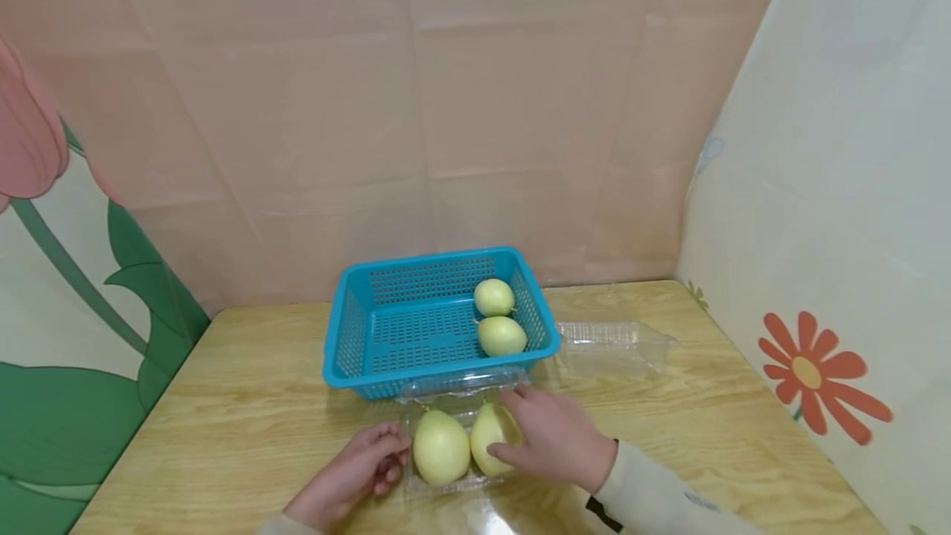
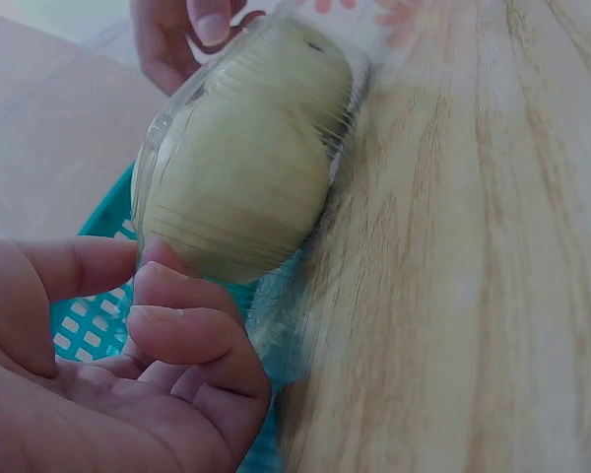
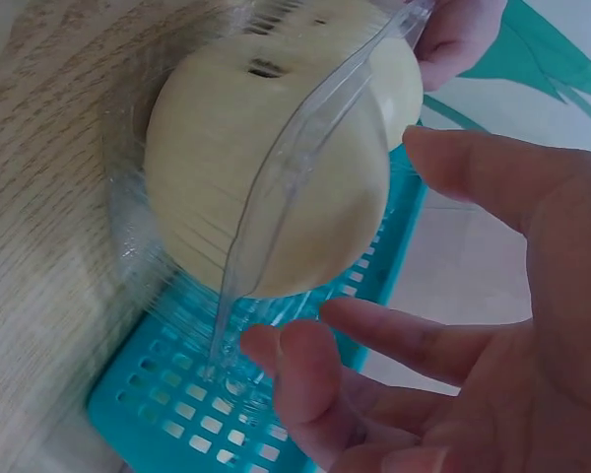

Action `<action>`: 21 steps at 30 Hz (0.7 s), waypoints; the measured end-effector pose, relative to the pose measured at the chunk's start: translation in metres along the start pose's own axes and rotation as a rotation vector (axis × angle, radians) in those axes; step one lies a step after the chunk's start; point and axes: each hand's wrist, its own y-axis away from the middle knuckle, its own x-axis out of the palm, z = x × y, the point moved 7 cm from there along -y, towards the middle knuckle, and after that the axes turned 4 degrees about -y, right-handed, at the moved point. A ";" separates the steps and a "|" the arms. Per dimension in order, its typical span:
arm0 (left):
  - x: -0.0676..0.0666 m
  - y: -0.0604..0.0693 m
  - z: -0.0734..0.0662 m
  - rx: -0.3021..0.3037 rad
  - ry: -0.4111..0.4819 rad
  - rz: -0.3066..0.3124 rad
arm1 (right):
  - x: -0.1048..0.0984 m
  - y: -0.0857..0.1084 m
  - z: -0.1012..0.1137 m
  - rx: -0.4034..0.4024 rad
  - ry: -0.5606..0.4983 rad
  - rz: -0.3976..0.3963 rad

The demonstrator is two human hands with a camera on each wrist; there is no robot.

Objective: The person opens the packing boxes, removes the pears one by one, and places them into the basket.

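Observation:
Two pale yellow-green pears, a left one [image 1: 442, 448] and a right one [image 1: 484, 436], lie side by side in a clear plastic clamshell box [image 1: 475, 482]. Its lid [image 1: 464, 382] is folded back toward the basket. At the box's left side, my left hand [image 1: 357, 465] pinches the rim between thumb and forefinger, as the left wrist view shows. My right hand [image 1: 560, 436] is over the box's right side, by the right pear. In the right wrist view its thumb and fingers are spread apart beside the pear [image 3: 266, 168], not gripping it.
A blue plastic basket [image 1: 349, 382] stands just behind the box, with two more pears [image 1: 494, 297] at its right end. Another clear plastic box [image 1: 617, 345] lies right of the basket on the wooden table [image 1: 245, 403]. Fabric-covered walls [image 1: 475, 106] enclose the back and sides.

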 end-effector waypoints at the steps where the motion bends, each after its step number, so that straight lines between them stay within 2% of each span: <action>1: 0.000 0.000 0.000 0.002 0.001 -0.003 | 0.001 -0.002 -0.001 0.002 -0.006 0.010; 10: -0.002 -0.003 0.000 -0.001 0.006 -0.017 | 0.011 -0.012 -0.005 0.003 -0.080 0.098; 21: -0.002 -0.001 -0.002 0.004 0.018 -0.004 | 0.018 -0.019 -0.004 0.037 -0.064 0.153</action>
